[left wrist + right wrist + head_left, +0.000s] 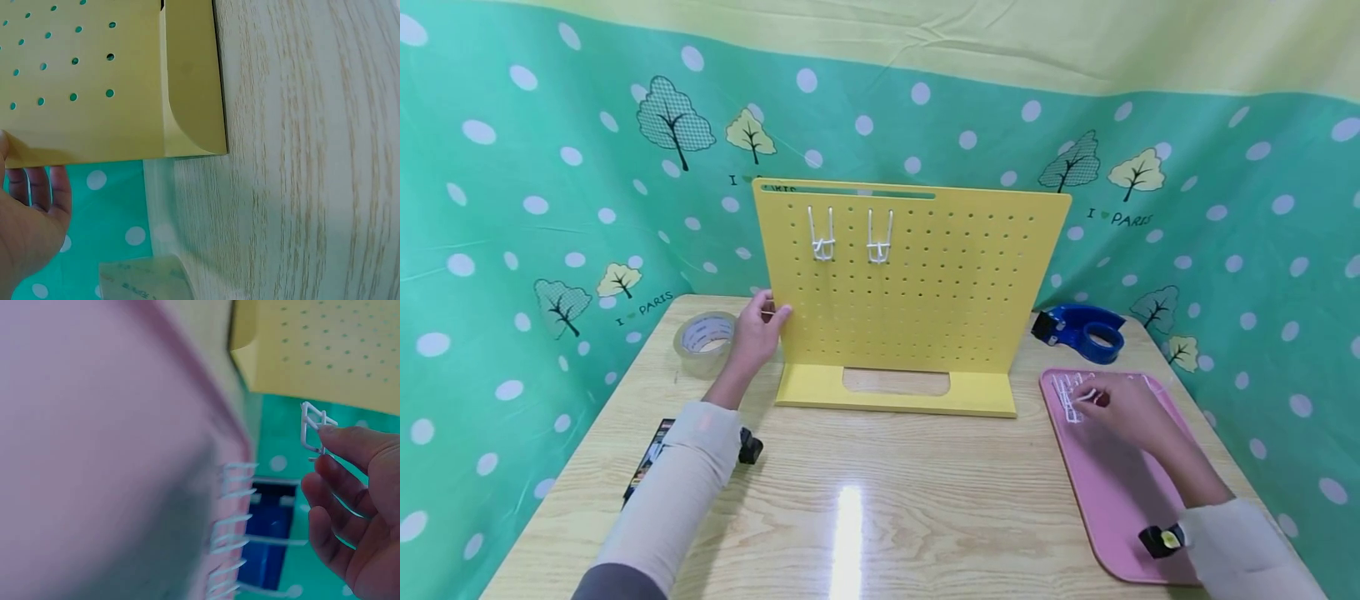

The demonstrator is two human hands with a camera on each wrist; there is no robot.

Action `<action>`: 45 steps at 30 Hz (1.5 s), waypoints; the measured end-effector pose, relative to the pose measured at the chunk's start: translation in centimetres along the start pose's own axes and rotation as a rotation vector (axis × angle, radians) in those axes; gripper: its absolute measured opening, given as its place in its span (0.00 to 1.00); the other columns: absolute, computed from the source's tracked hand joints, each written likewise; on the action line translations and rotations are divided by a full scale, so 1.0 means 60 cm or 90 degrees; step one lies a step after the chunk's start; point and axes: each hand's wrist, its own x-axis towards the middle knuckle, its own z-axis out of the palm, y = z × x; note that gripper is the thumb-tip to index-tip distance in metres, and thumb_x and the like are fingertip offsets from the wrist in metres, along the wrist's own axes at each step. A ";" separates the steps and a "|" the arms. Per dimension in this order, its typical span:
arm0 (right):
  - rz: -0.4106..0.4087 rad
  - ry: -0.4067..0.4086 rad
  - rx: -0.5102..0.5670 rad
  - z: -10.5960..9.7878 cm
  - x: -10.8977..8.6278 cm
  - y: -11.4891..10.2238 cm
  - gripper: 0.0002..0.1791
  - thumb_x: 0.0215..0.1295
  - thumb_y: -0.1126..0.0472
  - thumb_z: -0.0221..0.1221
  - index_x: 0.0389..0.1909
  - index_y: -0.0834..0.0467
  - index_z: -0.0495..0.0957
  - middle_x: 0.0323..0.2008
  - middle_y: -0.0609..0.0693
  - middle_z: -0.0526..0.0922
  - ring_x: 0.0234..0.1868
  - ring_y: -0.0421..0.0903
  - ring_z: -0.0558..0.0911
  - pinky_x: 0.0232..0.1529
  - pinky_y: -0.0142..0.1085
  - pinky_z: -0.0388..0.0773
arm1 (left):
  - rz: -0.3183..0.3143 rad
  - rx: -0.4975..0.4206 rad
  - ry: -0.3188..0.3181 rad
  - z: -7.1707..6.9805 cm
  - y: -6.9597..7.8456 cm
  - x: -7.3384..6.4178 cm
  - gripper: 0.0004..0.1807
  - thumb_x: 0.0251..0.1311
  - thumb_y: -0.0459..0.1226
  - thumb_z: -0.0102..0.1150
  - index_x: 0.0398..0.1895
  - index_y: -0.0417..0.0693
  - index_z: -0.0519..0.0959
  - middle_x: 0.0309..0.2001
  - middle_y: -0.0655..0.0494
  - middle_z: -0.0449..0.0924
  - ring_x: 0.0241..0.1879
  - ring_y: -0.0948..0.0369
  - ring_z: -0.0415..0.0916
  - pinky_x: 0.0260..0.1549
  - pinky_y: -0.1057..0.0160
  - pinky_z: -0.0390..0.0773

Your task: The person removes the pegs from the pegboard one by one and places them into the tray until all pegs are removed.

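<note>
A yellow pegboard stands upright on its flat base. Two white wire hooks hang side by side in its upper left part. My left hand grips the board's left edge, thumb on the front and fingers behind, as the left wrist view shows too. Over the far end of a pink tray, my right hand pinches a white wire hook between thumb and fingertips. More white hooks lie in the tray beside that hand, lined up in the right wrist view.
Behind the tray sits a blue tape dispenser. A roll of clear tape lies left of the board, near my left hand. A dark printed item is partly hidden under my left sleeve. A green dotted curtain hangs behind the wooden table.
</note>
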 end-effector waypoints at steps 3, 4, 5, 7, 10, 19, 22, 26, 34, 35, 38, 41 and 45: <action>-0.014 -0.009 0.007 0.011 -0.012 0.015 0.03 0.65 0.61 0.67 0.38 0.54 0.87 0.33 0.47 0.86 0.32 0.40 0.78 0.31 0.31 0.77 | -0.003 -0.006 0.000 -0.001 0.000 0.000 0.20 0.76 0.46 0.53 0.63 0.45 0.71 0.50 0.42 0.78 0.46 0.51 0.74 0.42 0.61 0.77; -0.012 -0.013 0.008 0.015 -0.015 0.019 0.03 0.65 0.61 0.67 0.38 0.54 0.87 0.32 0.46 0.86 0.32 0.39 0.78 0.31 0.31 0.77 | -0.002 -0.007 0.000 -0.001 0.000 0.000 0.20 0.76 0.46 0.52 0.63 0.45 0.71 0.50 0.42 0.77 0.46 0.51 0.74 0.42 0.61 0.77; -0.011 -0.019 0.012 0.019 -0.018 0.022 0.03 0.65 0.61 0.67 0.38 0.53 0.87 0.33 0.46 0.87 0.32 0.39 0.79 0.31 0.31 0.77 | -0.003 -0.008 0.000 -0.001 0.000 0.000 0.20 0.76 0.46 0.53 0.63 0.45 0.71 0.50 0.42 0.77 0.46 0.52 0.74 0.42 0.61 0.77; -0.011 -0.033 0.014 0.026 -0.023 0.027 0.03 0.65 0.60 0.66 0.37 0.53 0.87 0.32 0.44 0.86 0.32 0.37 0.79 0.31 0.30 0.77 | -0.004 -0.012 -0.001 -0.002 0.001 0.000 0.20 0.76 0.46 0.52 0.62 0.45 0.71 0.50 0.42 0.77 0.46 0.52 0.74 0.42 0.61 0.77; -0.006 -0.058 0.010 0.034 -0.028 0.034 0.02 0.65 0.58 0.67 0.37 0.51 0.86 0.30 0.41 0.85 0.31 0.36 0.78 0.30 0.29 0.76 | -0.006 -0.015 -0.002 -0.002 0.001 0.000 0.20 0.76 0.46 0.52 0.63 0.45 0.71 0.49 0.41 0.77 0.46 0.51 0.74 0.43 0.60 0.77; 0.014 -0.100 0.033 0.046 -0.036 0.045 0.03 0.66 0.56 0.67 0.36 0.51 0.86 0.28 0.39 0.84 0.29 0.36 0.76 0.28 0.28 0.75 | -0.011 -0.007 0.001 -0.004 0.002 0.000 0.20 0.76 0.46 0.52 0.63 0.46 0.71 0.50 0.42 0.77 0.46 0.52 0.74 0.42 0.62 0.77; 0.021 -0.102 0.037 0.051 -0.038 0.048 0.03 0.67 0.56 0.67 0.35 0.51 0.86 0.27 0.40 0.83 0.28 0.36 0.75 0.27 0.29 0.74 | -0.014 -0.007 -0.002 -0.004 0.000 0.001 0.20 0.76 0.46 0.52 0.63 0.46 0.71 0.50 0.42 0.77 0.46 0.52 0.74 0.42 0.63 0.77; 0.026 -0.101 0.041 0.054 -0.039 0.050 0.02 0.67 0.57 0.66 0.36 0.50 0.86 0.28 0.40 0.83 0.29 0.36 0.75 0.28 0.29 0.73 | -0.013 -0.009 -0.005 -0.003 0.000 0.001 0.21 0.76 0.46 0.52 0.64 0.46 0.71 0.50 0.42 0.77 0.46 0.52 0.74 0.43 0.61 0.77; -0.001 -0.119 0.011 0.035 -0.039 0.053 0.05 0.65 0.60 0.66 0.40 0.48 0.86 0.31 0.40 0.83 0.31 0.36 0.76 0.31 0.29 0.75 | -0.009 -0.001 -0.006 -0.002 -0.001 0.001 0.21 0.76 0.47 0.52 0.64 0.45 0.71 0.50 0.41 0.77 0.47 0.51 0.75 0.43 0.60 0.77; -0.011 -0.115 0.002 0.030 -0.038 0.054 0.06 0.64 0.61 0.66 0.41 0.49 0.86 0.32 0.41 0.84 0.32 0.37 0.77 0.32 0.30 0.76 | -0.009 -0.002 -0.006 -0.002 -0.001 0.001 0.21 0.76 0.47 0.52 0.64 0.45 0.71 0.50 0.42 0.77 0.47 0.51 0.75 0.43 0.60 0.77; -0.023 -0.096 -0.021 0.011 -0.032 0.053 0.08 0.63 0.64 0.66 0.43 0.53 0.86 0.34 0.43 0.84 0.35 0.40 0.78 0.34 0.31 0.77 | -0.006 -0.007 -0.006 -0.001 0.000 0.002 0.21 0.76 0.46 0.52 0.63 0.45 0.71 0.50 0.41 0.77 0.47 0.50 0.75 0.43 0.60 0.77; -0.026 -0.075 -0.040 -0.007 -0.023 0.047 0.09 0.65 0.64 0.65 0.45 0.57 0.86 0.35 0.46 0.85 0.35 0.42 0.79 0.33 0.31 0.78 | -0.002 -0.005 -0.003 -0.001 0.000 0.002 0.20 0.76 0.46 0.53 0.63 0.45 0.71 0.49 0.41 0.77 0.46 0.50 0.75 0.42 0.59 0.77; -0.021 -0.043 -0.044 -0.027 -0.008 0.030 0.12 0.66 0.63 0.64 0.48 0.60 0.85 0.34 0.50 0.86 0.34 0.44 0.80 0.31 0.33 0.78 | 0.000 -0.001 -0.001 -0.001 0.000 0.002 0.20 0.76 0.46 0.53 0.62 0.45 0.72 0.49 0.41 0.78 0.46 0.50 0.75 0.42 0.59 0.76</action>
